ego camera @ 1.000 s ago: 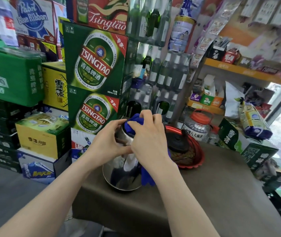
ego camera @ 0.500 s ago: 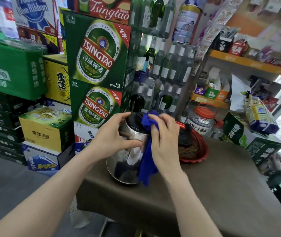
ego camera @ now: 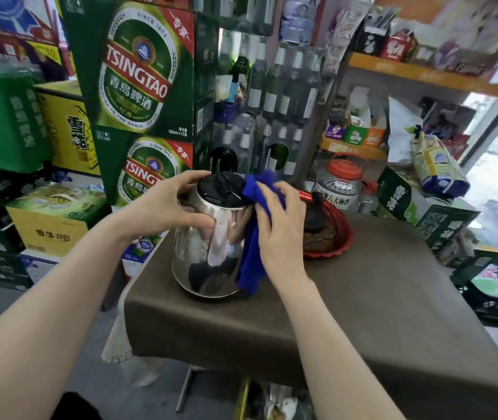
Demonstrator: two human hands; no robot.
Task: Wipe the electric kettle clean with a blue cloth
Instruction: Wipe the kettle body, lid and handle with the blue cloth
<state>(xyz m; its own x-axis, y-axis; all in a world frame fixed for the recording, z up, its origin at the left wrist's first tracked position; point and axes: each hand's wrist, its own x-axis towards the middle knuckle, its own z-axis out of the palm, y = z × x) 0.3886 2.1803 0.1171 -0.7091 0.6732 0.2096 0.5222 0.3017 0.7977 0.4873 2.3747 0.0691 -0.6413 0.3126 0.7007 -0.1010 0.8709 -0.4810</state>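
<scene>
- The electric kettle point(ego camera: 211, 247), polished steel with a black lid point(ego camera: 220, 189), stands on the brown-covered table point(ego camera: 362, 298) near its far left corner, close to the left edge.
- The left hand point(ego camera: 166, 207) grasps the kettle's upper body, with the thumb across the near face and the fingers curled over the lid rim.
- The right hand point(ego camera: 281, 231) clutches the blue cloth point(ego camera: 250, 262) and presses it against the kettle's right side. A loose tail of cloth hangs down to the base.
- I cannot tell whether the base sits flat or is tipped slightly.
- Risk: a firm wipe pushes leftward, towards the nearby table edge. If the left hand slackens on the slick steel, the kettle could slide or tip off that side.
- Risk: the table cover looks smooth and might creep with the kettle under sideways pressure.
- Risk: the red tray point(ego camera: 338, 237) sits just beside the right hand at the far edge, with a red-capped jar point(ego camera: 338, 186) behind it. A wide stroke or a swinging elbow could knock either one.
- Risk: the hanging tail could get trapped under the base and tug the kettle when the cloth is pulled.
- Risk: fingers bearing on the lid could spring it open.
</scene>
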